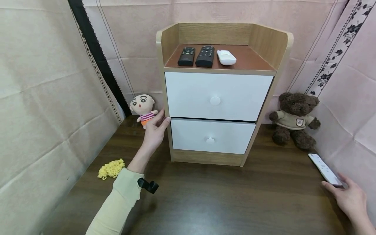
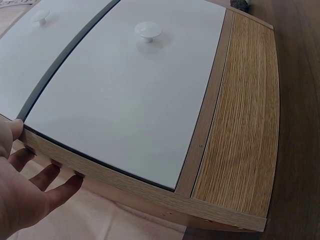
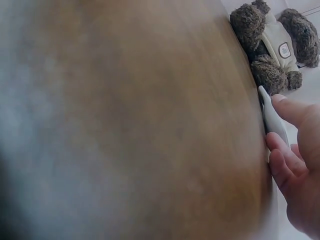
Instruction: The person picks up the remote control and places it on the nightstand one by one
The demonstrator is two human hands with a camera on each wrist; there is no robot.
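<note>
A small wood-trimmed cabinet (image 1: 205,158) with two white drawers stands in the middle of the table. At its left front edge is my left hand (image 1: 155,129), thumb on the front and fingertips against the side panel, as the left wrist view shows too. Far to the right, my right hand (image 1: 349,195) holds the near end of a white remote control (image 1: 324,169) between thumb and fingers. In the right wrist view the remote (image 3: 272,120) appears edge-on, close to the tabletop. Both drawers, upper (image 1: 191,94) and lower (image 1: 188,135), look closed.
Two black remotes (image 1: 205,57) and a white one (image 1: 226,58) lie on the cabinet's top. A doll (image 1: 142,106) stands behind my left hand, and yellow yarn (image 1: 111,168) lies left of my forearm. A brown teddy bear (image 1: 296,119) sits beyond the held remote. Cloth walls surround the table.
</note>
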